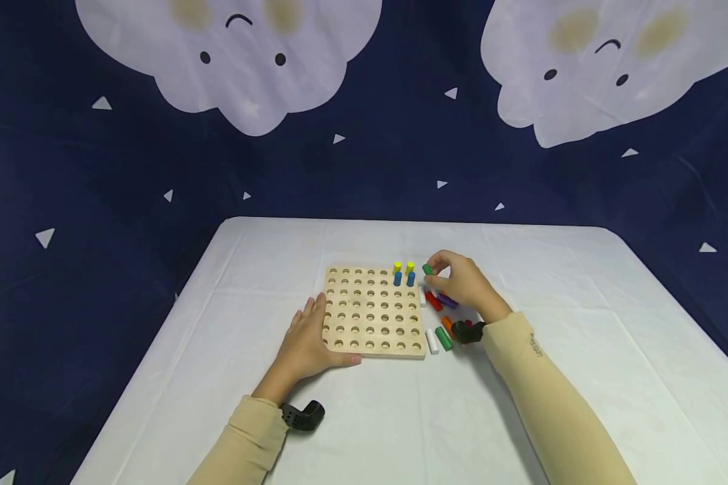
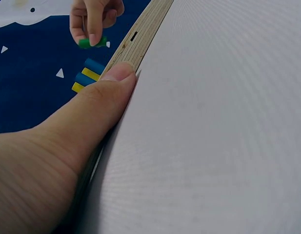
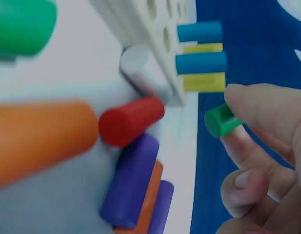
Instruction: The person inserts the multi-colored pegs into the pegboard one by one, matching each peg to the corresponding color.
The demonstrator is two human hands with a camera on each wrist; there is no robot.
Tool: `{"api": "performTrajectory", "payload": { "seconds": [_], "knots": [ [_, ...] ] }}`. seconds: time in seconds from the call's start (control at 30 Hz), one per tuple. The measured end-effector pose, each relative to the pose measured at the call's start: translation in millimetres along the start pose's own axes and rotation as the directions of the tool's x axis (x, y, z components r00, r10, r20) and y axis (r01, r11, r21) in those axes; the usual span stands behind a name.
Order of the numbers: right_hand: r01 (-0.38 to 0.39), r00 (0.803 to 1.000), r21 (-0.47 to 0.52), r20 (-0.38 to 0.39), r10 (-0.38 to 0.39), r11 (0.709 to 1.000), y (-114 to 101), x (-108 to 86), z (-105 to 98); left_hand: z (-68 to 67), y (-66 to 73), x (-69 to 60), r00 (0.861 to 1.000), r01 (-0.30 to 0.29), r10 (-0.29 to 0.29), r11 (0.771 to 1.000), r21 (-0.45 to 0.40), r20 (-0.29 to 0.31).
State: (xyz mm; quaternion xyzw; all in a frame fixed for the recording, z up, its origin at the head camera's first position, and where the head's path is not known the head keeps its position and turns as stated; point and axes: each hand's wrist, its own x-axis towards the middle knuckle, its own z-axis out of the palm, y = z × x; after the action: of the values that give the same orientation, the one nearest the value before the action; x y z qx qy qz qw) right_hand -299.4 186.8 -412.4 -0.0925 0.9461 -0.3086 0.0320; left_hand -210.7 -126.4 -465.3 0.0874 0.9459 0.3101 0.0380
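Observation:
A wooden board (image 1: 370, 323) with rows of round holes lies on the white table. Two yellow pegs (image 3: 205, 83) and two blue pegs (image 3: 201, 63) stand in its far right corner. The left hand (image 1: 306, 343) rests along the board's left and near edges, thumb (image 2: 99, 100) against the near side and fingers spread. Just beyond the board's right edge, the right hand (image 1: 461, 279) pinches a green peg (image 3: 222, 120) between thumb and fingers, above the table. In the left wrist view the right hand (image 2: 95, 22) shows with that green peg (image 2: 91, 43).
Right of the board lie loose pegs: a red one (image 1: 433, 301), purple ones (image 1: 447, 301), an orange one (image 1: 448, 328), another green one (image 1: 443, 339) and white ones (image 1: 432, 341). A dark blue backdrop (image 1: 400, 168) with clouds hangs behind the table (image 1: 267, 256).

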Motion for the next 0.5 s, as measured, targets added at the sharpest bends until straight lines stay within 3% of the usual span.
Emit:
{"api": "performTrajectory", "payload": {
  "seconds": [0.27,0.5],
  "knots": [
    [0.028,0.999,0.108,-0.038,-0.024,0.994,-12.8,-6.1,6.5,0.2,0.2,0.4,1.0,-0.012,0.012,1.0,-0.003,-0.008],
    [0.054,0.998,0.17,0.016,-0.057,0.984,-25.0,-6.6,20.1,-0.8,0.8,0.2,1.0,-0.015,0.015,1.0,-0.005,-0.007]
  ]
}}
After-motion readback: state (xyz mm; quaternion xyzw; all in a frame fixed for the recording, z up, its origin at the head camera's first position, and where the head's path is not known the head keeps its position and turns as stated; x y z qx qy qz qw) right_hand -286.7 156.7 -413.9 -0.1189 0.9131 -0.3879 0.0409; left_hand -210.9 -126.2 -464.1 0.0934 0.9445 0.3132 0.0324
